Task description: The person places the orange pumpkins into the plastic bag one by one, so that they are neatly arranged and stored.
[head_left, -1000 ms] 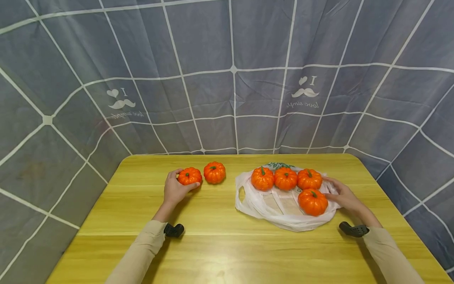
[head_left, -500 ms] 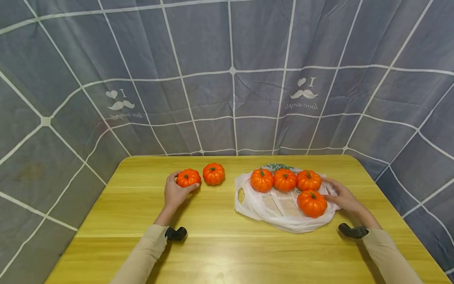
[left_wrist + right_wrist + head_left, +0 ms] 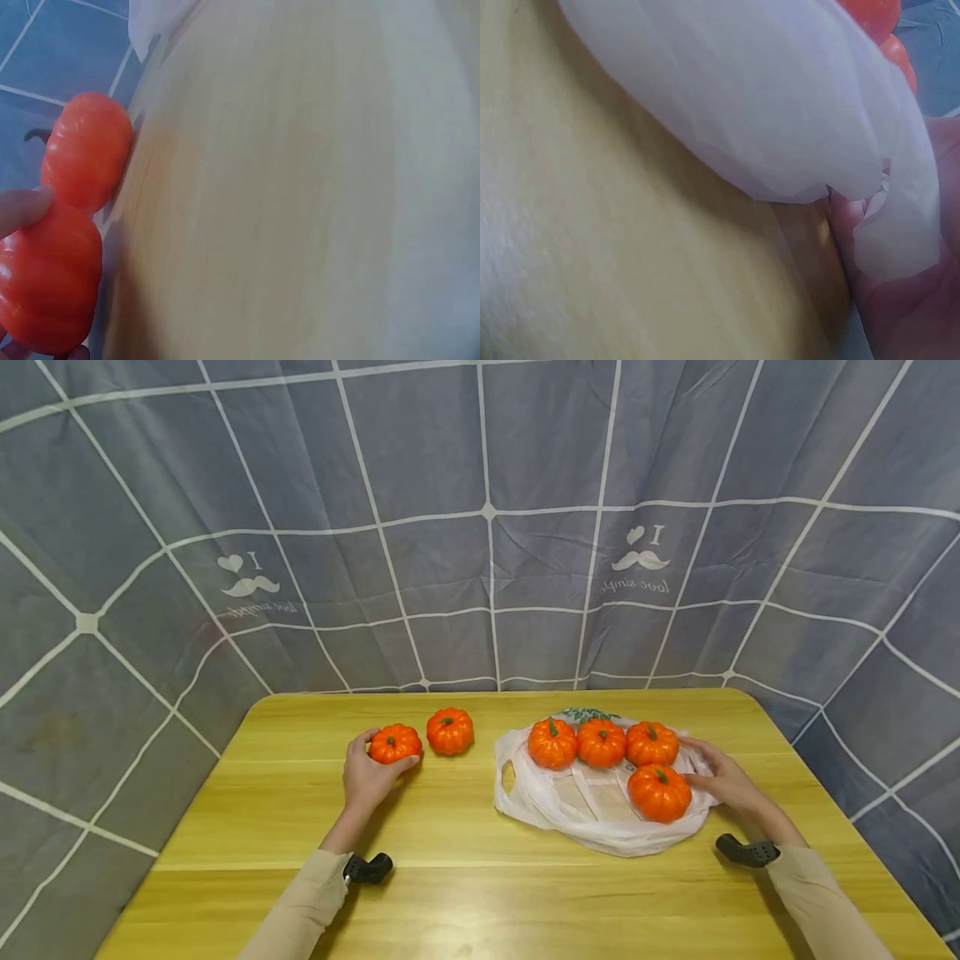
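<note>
In the head view my left hand point(image 3: 369, 777) grips a small orange pumpkin point(image 3: 395, 743), its thumb along the near side and its fingers round the far left. Close to its right sits a second pumpkin point(image 3: 450, 731); the left wrist view shows this second pumpkin point(image 3: 86, 154) just beyond the held one point(image 3: 49, 281). My right hand point(image 3: 731, 785) rests at the right rim of a white plastic bag point(image 3: 525, 793), thumb and fingers apart beside the front pumpkin point(image 3: 660, 793). Bag plastic point(image 3: 780, 97) drapes over its palm in the right wrist view, hiding part of the fingers.
On the bag several pumpkins lie, with a row of three point(image 3: 601, 743) at the back. A wooden table point(image 3: 450, 893) carries everything. A grey-blue curtain with white lines point(image 3: 540, 560) hangs behind and at both sides. Black devices point(image 3: 369, 868) sit at both wrists.
The head view has tilted slightly. My left hand and its pumpkin have drawn a little left and nearer, widening the gap to the second pumpkin. The right hand stays at the bag.
</note>
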The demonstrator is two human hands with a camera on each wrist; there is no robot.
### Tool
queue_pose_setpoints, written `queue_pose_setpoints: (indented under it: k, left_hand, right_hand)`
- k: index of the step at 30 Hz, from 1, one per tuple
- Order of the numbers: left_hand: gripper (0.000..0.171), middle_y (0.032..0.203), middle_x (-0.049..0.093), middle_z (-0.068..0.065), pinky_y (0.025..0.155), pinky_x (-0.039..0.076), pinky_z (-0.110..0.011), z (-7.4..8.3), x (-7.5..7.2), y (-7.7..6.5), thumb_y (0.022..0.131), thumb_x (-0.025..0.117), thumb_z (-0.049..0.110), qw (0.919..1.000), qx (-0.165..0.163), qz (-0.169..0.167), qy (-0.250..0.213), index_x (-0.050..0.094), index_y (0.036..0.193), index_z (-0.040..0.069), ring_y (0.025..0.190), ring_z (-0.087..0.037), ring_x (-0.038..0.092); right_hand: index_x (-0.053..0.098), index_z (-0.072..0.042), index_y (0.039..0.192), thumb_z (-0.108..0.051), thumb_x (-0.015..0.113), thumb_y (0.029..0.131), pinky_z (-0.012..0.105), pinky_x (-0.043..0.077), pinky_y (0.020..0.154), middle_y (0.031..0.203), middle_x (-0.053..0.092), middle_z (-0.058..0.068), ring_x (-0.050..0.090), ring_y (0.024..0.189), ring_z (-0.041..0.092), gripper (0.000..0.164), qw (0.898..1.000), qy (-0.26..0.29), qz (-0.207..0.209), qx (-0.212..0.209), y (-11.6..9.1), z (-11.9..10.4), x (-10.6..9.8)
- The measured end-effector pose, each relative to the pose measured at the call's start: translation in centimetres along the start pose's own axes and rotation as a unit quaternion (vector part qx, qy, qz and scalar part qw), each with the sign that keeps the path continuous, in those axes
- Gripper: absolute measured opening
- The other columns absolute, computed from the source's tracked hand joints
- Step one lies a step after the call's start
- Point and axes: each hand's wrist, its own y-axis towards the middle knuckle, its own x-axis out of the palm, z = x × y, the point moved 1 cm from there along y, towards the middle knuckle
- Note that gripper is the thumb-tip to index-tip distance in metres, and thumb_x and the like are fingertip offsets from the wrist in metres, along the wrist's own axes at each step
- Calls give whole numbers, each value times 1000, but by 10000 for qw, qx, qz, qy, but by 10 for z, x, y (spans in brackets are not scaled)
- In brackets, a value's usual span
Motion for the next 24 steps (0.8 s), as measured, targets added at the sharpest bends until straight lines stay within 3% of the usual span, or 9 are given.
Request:
queue_pose_setpoints:
  k: [3,7,13,16,17,19,22,24]
  left_hand:
    - [80,133,47,-21,102,42,-54,2,0,-4,65,87,25,10000,31,-7,-67,47,131,2,119,-38,48]
    - [80,131,48,-20,100,43,-53,8,0,-10,64,87,26,9999,124,-25,-118,49,130,2,117,-37,50]
    - [81,131,48,-19,100,44,-51,26,1,-20,63,88,27,9992,239,-163,-271,49,130,2,117,-35,49]
    - [82,131,47,-17,97,46,-47,38,3,-26,64,89,26,9983,251,-307,-415,48,130,2,113,-32,49]
    - [82,130,47,-16,96,47,-45,41,4,-28,63,89,25,9978,270,-351,-486,48,131,3,111,-31,50]
    - [82,130,48,-14,93,48,-42,49,7,-32,63,90,24,9970,333,-430,-556,48,131,4,108,-29,49]
    - [82,129,49,-12,90,50,-42,60,15,-36,63,90,24,9955,481,-542,-611,48,131,6,106,-27,49]
    - [81,129,49,-12,90,51,-43,69,20,-39,63,89,25,9943,597,-625,-631,49,131,7,106,-27,50]
  right_hand:
    - [36,9,139,0,62,87,-3,24,89,139,40,-6,26,113,-25,59,10000,-30,5,62,0,0,0]
    - [35,9,139,0,63,87,-3,24,89,139,41,-1,26,112,-25,60,9999,-79,13,104,0,-1,0]
    - [35,7,141,-4,64,87,-1,22,93,143,32,33,26,119,-19,62,9992,-233,-28,309,1,-1,-1]
    - [32,6,143,-5,64,88,27,21,117,145,26,38,27,138,11,64,9986,-187,-103,488,2,-1,-1]
    - [31,6,143,-6,64,88,41,19,119,146,24,38,24,140,24,65,9983,-184,-135,538,3,0,-1]
    - [30,8,143,-3,63,87,66,14,111,146,23,39,19,137,46,65,9982,-110,-182,569,3,-1,-1]
    - [31,10,141,-2,63,87,65,15,111,146,24,39,22,138,42,64,9985,-117,-176,511,4,-2,-2]
    - [32,9,141,-2,64,87,64,16,111,146,25,38,26,140,23,64,9984,-137,-144,533,2,-2,-2]
